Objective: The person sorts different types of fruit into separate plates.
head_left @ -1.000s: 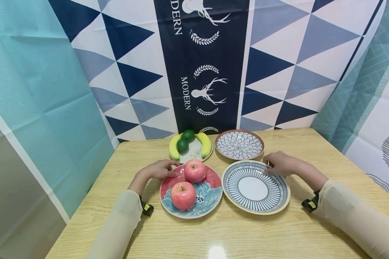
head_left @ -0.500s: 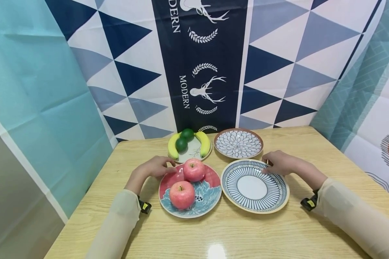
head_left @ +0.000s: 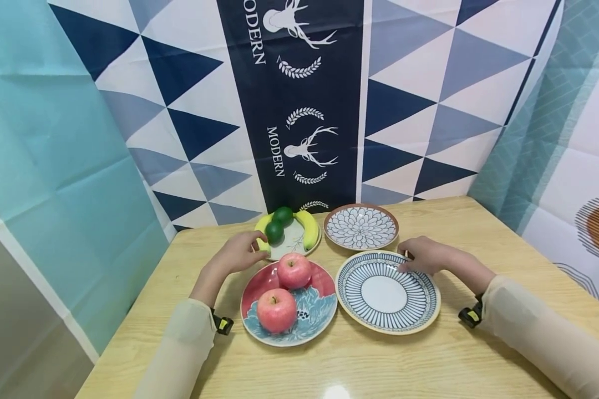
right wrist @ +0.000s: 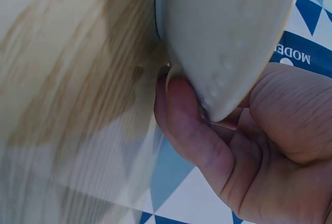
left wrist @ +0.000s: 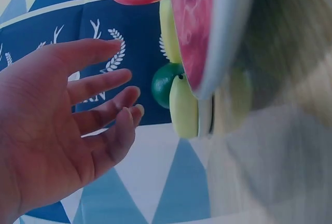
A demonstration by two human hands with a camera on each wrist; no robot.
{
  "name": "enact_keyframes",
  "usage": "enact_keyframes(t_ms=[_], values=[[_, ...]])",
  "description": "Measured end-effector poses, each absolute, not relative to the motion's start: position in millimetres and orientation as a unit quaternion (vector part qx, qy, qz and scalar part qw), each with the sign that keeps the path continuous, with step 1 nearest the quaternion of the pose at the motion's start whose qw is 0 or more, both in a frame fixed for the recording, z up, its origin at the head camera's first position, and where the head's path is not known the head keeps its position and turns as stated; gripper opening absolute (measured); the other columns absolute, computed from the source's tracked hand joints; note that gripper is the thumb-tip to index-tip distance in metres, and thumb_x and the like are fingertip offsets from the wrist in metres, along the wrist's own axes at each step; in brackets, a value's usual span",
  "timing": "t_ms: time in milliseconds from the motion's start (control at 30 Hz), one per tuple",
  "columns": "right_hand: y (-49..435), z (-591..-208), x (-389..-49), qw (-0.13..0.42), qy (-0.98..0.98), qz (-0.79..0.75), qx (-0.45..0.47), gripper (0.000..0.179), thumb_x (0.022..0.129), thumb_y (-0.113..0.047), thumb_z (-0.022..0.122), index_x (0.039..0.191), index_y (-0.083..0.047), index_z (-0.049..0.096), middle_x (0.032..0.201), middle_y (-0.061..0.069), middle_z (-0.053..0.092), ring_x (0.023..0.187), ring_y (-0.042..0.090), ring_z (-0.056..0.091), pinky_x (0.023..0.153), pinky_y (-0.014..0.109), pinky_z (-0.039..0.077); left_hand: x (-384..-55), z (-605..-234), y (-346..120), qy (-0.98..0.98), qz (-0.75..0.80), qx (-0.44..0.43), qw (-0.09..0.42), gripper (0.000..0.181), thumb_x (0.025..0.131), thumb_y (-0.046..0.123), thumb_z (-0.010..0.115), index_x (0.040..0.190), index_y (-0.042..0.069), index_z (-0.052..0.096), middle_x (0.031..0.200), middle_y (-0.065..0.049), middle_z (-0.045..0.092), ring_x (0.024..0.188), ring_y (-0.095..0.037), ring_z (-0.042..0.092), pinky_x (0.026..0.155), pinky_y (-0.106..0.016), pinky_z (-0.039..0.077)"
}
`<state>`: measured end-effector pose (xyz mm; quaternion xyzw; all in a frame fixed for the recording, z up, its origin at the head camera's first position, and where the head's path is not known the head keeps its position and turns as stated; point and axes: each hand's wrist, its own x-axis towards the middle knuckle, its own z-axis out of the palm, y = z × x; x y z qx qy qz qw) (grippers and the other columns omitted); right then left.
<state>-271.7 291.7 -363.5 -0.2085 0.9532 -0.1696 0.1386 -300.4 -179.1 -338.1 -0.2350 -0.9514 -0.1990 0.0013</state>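
My left hand (head_left: pixel 235 252) hovers by the back-left of the pink and blue flower plate (head_left: pixel 316 316), fingers loosely bent and spread. In the left wrist view the hand (left wrist: pixel 62 115) holds nothing, apart from the plate. That plate bears two red apples, a front one (head_left: pixel 277 311) and a back one (head_left: pixel 294 270). My right hand (head_left: pixel 424 255) grips the back-right rim of the blue-and-white striped plate (head_left: pixel 385 293). In the right wrist view, its fingers (right wrist: pixel 189 125) curl under the rim; the thumb is mostly hidden behind the plate.
Behind the apples stands a small pale plate (head_left: pixel 293 244) with bananas (head_left: pixel 307 229) and dark green round fruits (head_left: pixel 274 231). A brown-rimmed flower-pattern plate (head_left: pixel 361 227) stands to its right. Patterned cloth (head_left: pixel 299 111) hangs behind the wooden table (head_left: pixel 404 366).
My left hand has lifted off the apple plate's rim and moved back and slightly left, towards the banana plate. My right hand keeps its place on the striped plate. The head view has tilted slightly.
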Motion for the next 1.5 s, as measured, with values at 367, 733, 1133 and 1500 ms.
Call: enact_keyframes(t_ms=[367,733,1133,1500], values=[[291,-364,-273,0.150,0.954,-0.165,-0.201,0.022,0.098,-0.025,0.078,0.102,-0.008,0.065,0.086,0.004,0.060,0.074,0.018,0.056,0.061,0.032,0.049,-335,-326,-166,-0.955,-0.149,-0.256,0.019,0.053,0.096,0.033,0.077,0.136,0.001,0.063,0.130,-0.025,0.064,0.119,-0.039,0.060,0.102,-0.053,0.050],[294,-364,-272,0.147,0.952,-0.164,-0.213,0.022,0.098,-0.025,0.078,0.101,-0.008,0.064,0.084,0.002,0.058,0.073,0.017,0.053,0.063,0.032,0.045,-368,-326,-151,-0.957,-0.128,-0.259,-0.017,0.060,0.094,0.032,0.080,0.145,0.007,0.060,0.144,-0.022,0.058,0.132,-0.038,0.055,0.113,-0.052,0.043],[293,-363,-273,0.162,0.950,-0.173,-0.204,0.023,0.099,-0.025,0.077,0.102,-0.007,0.063,0.084,0.004,0.058,0.070,0.017,0.056,0.059,0.032,0.049,-388,-331,-134,-0.966,-0.065,-0.240,-0.064,0.060,0.093,0.032,0.082,0.146,0.011,0.062,0.140,-0.019,0.056,0.124,-0.033,0.054,0.110,-0.046,0.046],[293,-365,-275,0.159,0.950,-0.180,-0.199,0.022,0.099,-0.025,0.076,0.103,-0.007,0.064,0.087,0.005,0.059,0.073,0.018,0.057,0.060,0.033,0.050,-394,-342,-132,-0.975,-0.070,-0.207,-0.035,0.058,0.090,0.032,0.085,0.139,0.012,0.064,0.134,-0.018,0.058,0.114,-0.031,0.057,0.105,-0.046,0.048]])
